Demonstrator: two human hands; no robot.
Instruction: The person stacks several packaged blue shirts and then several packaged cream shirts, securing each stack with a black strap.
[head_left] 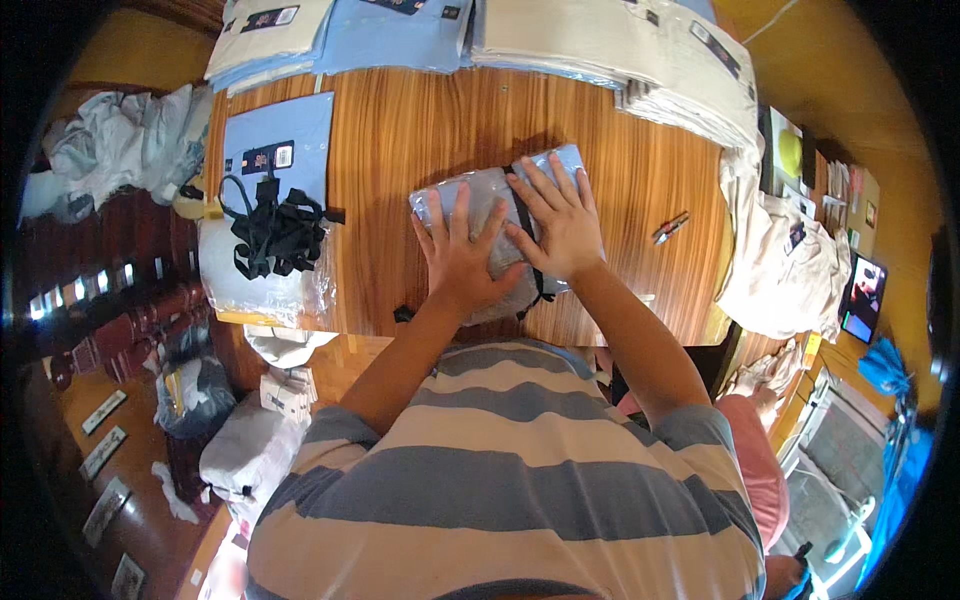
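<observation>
A folded light-blue garment in a clear plastic bag (455, 187) lies at the middle of the wooden table, close to my body. A black ribbon (523, 215) runs lengthwise over it, and a loose end shows at its near edge. My left hand (465, 255) rests flat on the bag's left part, fingers spread. On the right part, across the ribbon, my right hand (560, 225) lies with its fingers stretched out. Both palms touch the plastic, and neither hand grasps anything. Part of the package is hidden under my hands.
Stacks of folded cream garments (560, 40) and blue ones line the table's far edge. At left, a heap of black ribbons (275, 235) lies over a blue folded garment (300, 125) and clear plastic bags (260, 290). A small cutter-like tool (670, 228) is at right, near draped cream cloth (775, 260).
</observation>
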